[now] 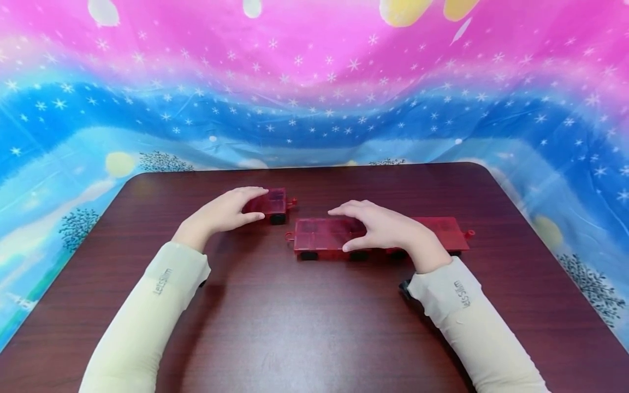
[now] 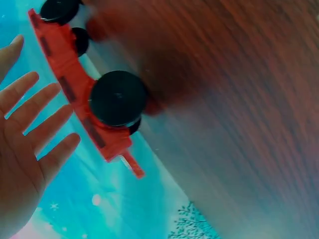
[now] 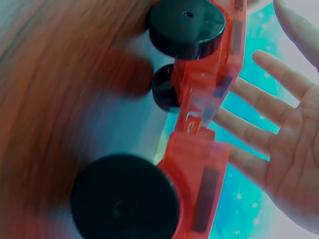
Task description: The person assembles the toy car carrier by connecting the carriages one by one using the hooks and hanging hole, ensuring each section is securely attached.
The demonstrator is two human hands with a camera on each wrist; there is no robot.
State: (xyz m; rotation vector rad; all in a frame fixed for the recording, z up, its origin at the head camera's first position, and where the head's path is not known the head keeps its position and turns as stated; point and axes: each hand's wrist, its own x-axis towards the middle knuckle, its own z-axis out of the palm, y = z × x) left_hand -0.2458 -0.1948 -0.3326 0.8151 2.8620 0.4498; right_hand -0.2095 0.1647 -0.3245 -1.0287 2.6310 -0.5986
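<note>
A small see-through red toy train car (image 1: pixel 277 201) with black wheels stands on the table at the left. My left hand (image 1: pixel 223 210) is held around its left end, thumb in front and fingers behind. In the left wrist view those fingers (image 2: pixel 47 112) are spread, their tips at the car's edge. To the right, a second red car (image 1: pixel 316 234) is hitched to a third one (image 1: pixel 444 229); the coupling (image 3: pixel 194 124) shows in the right wrist view. My right hand (image 1: pixel 385 226) arches over this pair with fingers extended, partly hiding the place where they join.
The brown wooden table (image 1: pixel 300 327) has its far edge just behind the cars. A pink and blue cloth (image 1: pixel 314 103) with snowflakes hangs around it. A red hook (image 1: pixel 470 233) sticks out from the rightmost car, and a red ring (image 1: pixel 289 237) from the second car's left end.
</note>
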